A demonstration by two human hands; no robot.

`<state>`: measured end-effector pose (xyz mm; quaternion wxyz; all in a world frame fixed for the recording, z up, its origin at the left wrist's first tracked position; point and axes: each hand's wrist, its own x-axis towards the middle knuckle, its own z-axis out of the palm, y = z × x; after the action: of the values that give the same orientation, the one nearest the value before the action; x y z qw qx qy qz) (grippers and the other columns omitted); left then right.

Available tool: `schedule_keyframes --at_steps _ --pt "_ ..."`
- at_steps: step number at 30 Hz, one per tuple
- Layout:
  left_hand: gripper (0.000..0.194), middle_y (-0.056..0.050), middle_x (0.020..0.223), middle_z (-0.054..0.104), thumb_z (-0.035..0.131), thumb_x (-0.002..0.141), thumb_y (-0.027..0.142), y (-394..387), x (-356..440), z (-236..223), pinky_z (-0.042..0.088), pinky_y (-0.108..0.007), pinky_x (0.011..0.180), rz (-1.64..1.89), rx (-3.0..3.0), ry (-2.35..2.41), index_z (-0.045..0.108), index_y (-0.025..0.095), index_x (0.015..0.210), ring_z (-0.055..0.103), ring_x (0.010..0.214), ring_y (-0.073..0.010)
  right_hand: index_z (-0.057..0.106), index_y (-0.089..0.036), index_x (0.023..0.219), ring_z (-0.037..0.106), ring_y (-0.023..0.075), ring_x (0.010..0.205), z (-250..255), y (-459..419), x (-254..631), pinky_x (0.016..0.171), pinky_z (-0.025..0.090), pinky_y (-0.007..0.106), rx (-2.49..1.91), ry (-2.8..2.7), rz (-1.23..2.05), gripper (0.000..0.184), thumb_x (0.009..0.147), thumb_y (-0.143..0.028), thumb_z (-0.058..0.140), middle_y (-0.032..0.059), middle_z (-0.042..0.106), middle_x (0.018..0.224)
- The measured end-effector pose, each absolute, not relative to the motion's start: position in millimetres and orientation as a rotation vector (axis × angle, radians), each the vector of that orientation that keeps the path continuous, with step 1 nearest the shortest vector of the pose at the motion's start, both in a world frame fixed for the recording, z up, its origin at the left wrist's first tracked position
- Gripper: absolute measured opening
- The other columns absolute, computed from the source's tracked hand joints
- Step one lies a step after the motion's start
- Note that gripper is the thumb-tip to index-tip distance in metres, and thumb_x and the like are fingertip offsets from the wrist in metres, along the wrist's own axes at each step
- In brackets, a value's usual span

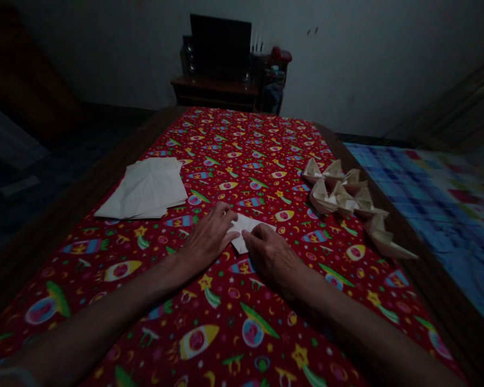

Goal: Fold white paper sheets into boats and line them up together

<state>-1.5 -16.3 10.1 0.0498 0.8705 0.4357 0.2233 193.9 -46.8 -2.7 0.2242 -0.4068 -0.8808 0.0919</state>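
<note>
A small piece of folded paper (256,223), pale and flat, lies on the red patterned tablecloth (242,312) in front of me. My left hand (212,234) holds down its left side, thumb and bent fingertips on the paper. At its near right side, my right hand (272,252) has thumb and fingers pinched together on the paper, covering part of it. To the left rests a stack of loose pale sheets (149,188). Several folded paper pieces (326,199) with pointed tips stand in a cluster to the right.
Dark wooden table borders (391,228) run along the cloth. Beyond the far end, a monitor (220,45) stands on a wooden desk (215,86) with speakers. On the right, a blue checked sheet (419,193) spreads below table level. The room is dim.
</note>
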Motion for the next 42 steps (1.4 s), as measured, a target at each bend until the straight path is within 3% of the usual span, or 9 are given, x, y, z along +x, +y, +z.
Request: schedule_keyframes --at_steps 3,6,9,12,17,29,36,42 --pt "0.019 -0.009 0.114 0.053 0.043 0.091 0.018 -28 -10 8 0.044 -0.039 0.091 0.627 2.781 1.175 0.054 0.018 0.107 0.05 0.109 -0.0231 0.054 -0.017 0.094 0.035 0.012 0.065 -5 -46 194 0.055 0.028 0.024 -1.17 -2.479 0.238 0.016 0.089 -0.012 0.04 0.003 0.045 0.08" --pt "0.043 -0.009 0.135 0.047 0.035 0.09 0.007 -41 -20 2 0.032 -0.042 0.107 0.495 2.86 1.003 0.04 0.018 0.131 0.041 0.126 -0.0201 0.053 -0.016 0.091 0.033 0.0114 0.063 -6 -45 194 0.054 0.028 0.024 -1.173 -2.483 0.247 0.015 0.089 -0.011 0.038 0.0023 0.044 0.078" --pt "0.051 -0.009 0.147 0.033 0.037 0.091 0.013 -52 -25 1 0.019 -0.048 0.112 0.347 2.889 1.027 0.028 0.017 0.141 0.027 0.136 -0.0214 0.053 -0.016 0.091 0.033 0.0112 0.063 -7 -44 193 0.055 0.028 0.024 -1.165 -2.474 0.24 0.015 0.09 -0.011 0.038 0.0025 0.044 0.078" --pt "0.051 -0.009 0.149 0.029 0.04 0.093 0.027 -58 -25 5 0.014 -0.052 0.113 0.288 2.905 1.053 0.027 0.016 0.141 0.024 0.138 -0.0237 0.054 -0.015 0.092 0.033 0.0112 0.063 -5 -43 193 0.054 0.028 0.024 -1.148 -2.485 0.221 0.015 0.089 -0.012 0.039 0.0023 0.043 0.077" --pt "0.049 -0.01 0.148 0.03 0.04 0.093 0.034 -61 -26 9 0.014 -0.052 0.112 0.26 2.91 1.034 0.033 0.017 0.139 0.025 0.137 -0.0245 0.054 -0.015 0.09 0.032 0.0111 0.062 -3 -44 193 0.054 0.027 0.024 -1.139 -2.49 0.219 0.015 0.089 -0.011 0.039 0.0021 0.044 0.076" --pt "0.042 -0.009 0.147 0.033 0.042 0.093 0.03 -67 -36 8 0.018 -0.054 0.111 0.269 2.891 0.963 0.041 0.024 0.135 0.027 0.136 -0.0261 0.054 -0.014 0.089 0.034 0.0115 0.063 3 -46 193 0.055 0.028 0.025 -1.173 -2.51 0.21 0.016 0.09 -0.012 0.039 0.0032 0.044 0.077" --pt "0.039 -0.006 0.139 0.046 0.036 0.094 0.02 -61 -40 12 0.028 -0.044 0.11 0.454 2.772 0.93 0.045 0.022 0.132 0.037 0.131 -0.0192 0.054 -0.016 0.089 0.033 0.0115 0.062 -9 -44 193 0.055 0.027 0.025 -1.169 -2.481 0.213 0.016 0.09 -0.013 0.039 0.0026 0.045 0.078" --pt "0.048 -0.012 0.148 0.03 0.04 0.093 0.027 -61 -17 13 0.022 -0.048 0.112 0.373 2.876 0.847 0.033 0.014 0.139 0.026 0.137 -0.0229 0.057 -0.016 0.095 0.039 0.0127 0.066 -3 -46 195 0.058 0.032 0.025 -1.135 -2.467 0.271 0.019 0.089 -0.011 0.04 0.0037 0.047 0.079"
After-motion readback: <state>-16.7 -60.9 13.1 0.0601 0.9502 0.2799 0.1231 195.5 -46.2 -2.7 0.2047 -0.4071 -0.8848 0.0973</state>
